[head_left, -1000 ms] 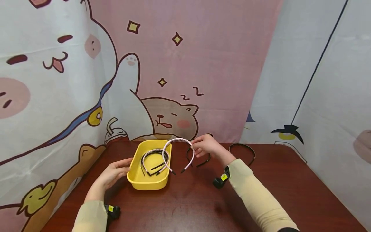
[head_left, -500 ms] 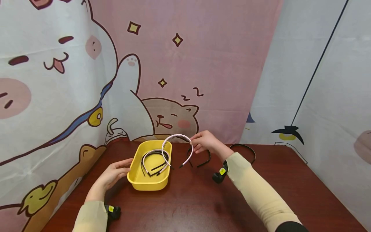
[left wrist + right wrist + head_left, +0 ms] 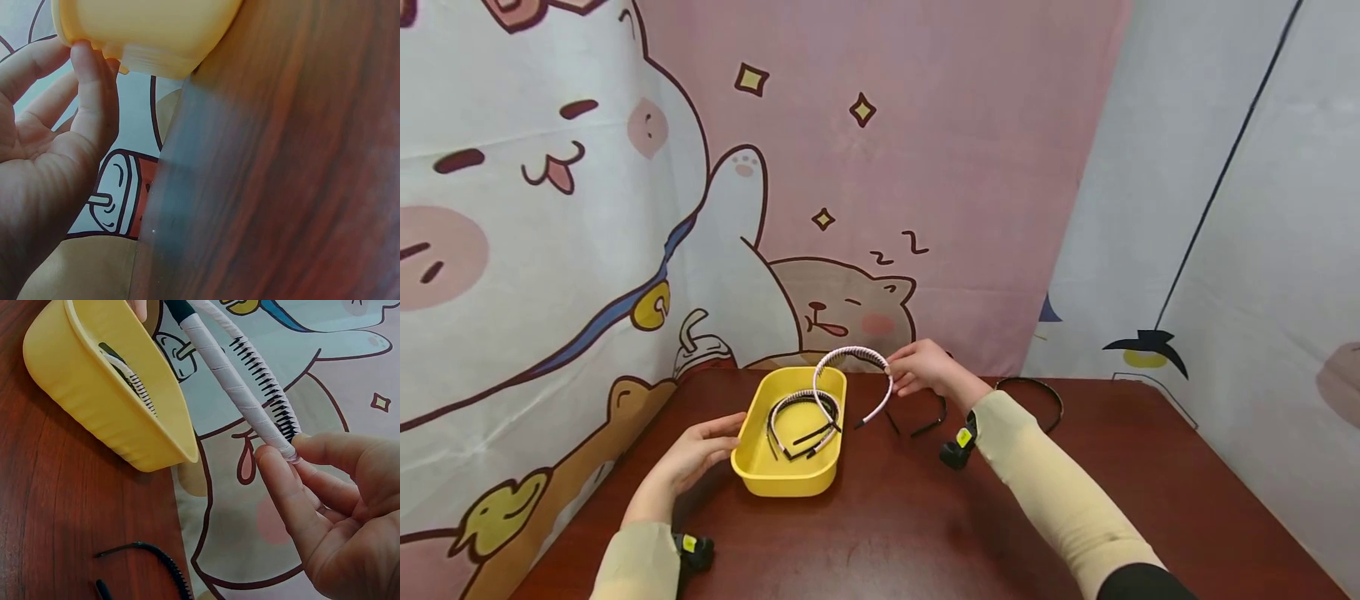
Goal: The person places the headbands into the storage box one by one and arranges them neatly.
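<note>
My right hand pinches one side of a pale pink, wrapped headband between thumb and fingers. The band hangs in the air with its ends down, overlapping the right rim of a yellow plastic bin in the head view. Its black inner teeth show in the right wrist view. At the bin's left side my left hand holds the rim, fingertips at the edge and thumb against the outer wall. Inside the bin lie a pale pink headband and dark ones, overlapping.
A black toothed headband lies on the table beyond my right hand, partly hidden by it in the head view. Another dark headband lies farther right, partly behind the right forearm. A printed cloth hangs behind the dark red table.
My right hand has moved slightly left with the pink headband, bringing it farther over the bin's right rim. The left hand keeps its place at the bin.
</note>
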Available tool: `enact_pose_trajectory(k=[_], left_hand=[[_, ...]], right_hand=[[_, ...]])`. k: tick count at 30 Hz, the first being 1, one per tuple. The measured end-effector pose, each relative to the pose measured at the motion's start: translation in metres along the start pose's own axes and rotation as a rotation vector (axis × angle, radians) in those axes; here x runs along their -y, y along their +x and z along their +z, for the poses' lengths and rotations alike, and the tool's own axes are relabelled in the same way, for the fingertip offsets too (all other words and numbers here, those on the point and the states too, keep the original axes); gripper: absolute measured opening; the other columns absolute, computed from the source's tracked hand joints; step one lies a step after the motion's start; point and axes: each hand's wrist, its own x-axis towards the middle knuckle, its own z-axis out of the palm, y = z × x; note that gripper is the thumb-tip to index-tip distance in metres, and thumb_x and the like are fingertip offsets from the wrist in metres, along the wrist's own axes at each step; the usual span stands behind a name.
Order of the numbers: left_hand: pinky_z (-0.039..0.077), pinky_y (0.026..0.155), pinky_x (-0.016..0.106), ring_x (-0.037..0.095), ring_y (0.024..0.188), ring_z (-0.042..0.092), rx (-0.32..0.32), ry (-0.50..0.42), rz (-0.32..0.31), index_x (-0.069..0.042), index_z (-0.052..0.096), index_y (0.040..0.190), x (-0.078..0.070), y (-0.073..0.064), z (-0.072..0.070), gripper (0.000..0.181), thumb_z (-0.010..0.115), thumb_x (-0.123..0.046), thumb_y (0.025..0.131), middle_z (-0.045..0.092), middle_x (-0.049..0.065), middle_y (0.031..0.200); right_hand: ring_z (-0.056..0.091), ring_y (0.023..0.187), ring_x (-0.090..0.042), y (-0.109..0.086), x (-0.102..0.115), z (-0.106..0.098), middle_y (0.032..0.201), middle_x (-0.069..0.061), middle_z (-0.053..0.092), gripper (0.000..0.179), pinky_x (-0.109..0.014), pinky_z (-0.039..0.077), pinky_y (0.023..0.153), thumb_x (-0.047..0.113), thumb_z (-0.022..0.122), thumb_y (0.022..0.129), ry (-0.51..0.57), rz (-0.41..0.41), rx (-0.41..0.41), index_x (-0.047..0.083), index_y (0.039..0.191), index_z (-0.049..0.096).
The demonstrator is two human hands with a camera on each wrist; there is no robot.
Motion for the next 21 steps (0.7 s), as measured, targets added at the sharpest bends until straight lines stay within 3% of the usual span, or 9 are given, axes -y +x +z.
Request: enact_pose_trajectory(k=[6, 21], left_hand=[[0.048, 0.096, 0.034, 0.037, 0.127, 0.047, 0.000, -0.005, 0.007, 0.006, 0.034, 0.146, 0.000, -0.001, 0.000, 0.056, 0.056, 0.000, 0.095, 0.035, 0.030, 0.147], [0.047, 0.096, 0.035, 0.037, 0.127, 0.047, -0.004, -0.008, -0.006, 0.006, 0.034, 0.147, 0.000, 0.001, 0.000, 0.057, 0.056, 0.000, 0.094, 0.035, 0.030, 0.147]], right_hand=[[0.065, 0.060, -0.020, 0.009, -0.002, 0.009, 0.072, -0.014, 0.063, 0.031, -0.031, 0.057, 0.057, 0.000, 0.062, 0.087, -0.009, 0.012, -0.011, -0.013, 0.115, 0.060], [0.064, 0.057, -0.017, 0.020, 0.002, 0.018, 0.072, -0.012, 0.061, 0.030, -0.031, 0.057, 0.057, 0.000, 0.063, 0.088, 0.001, 0.027, -0.024, -0.012, 0.116, 0.060]])
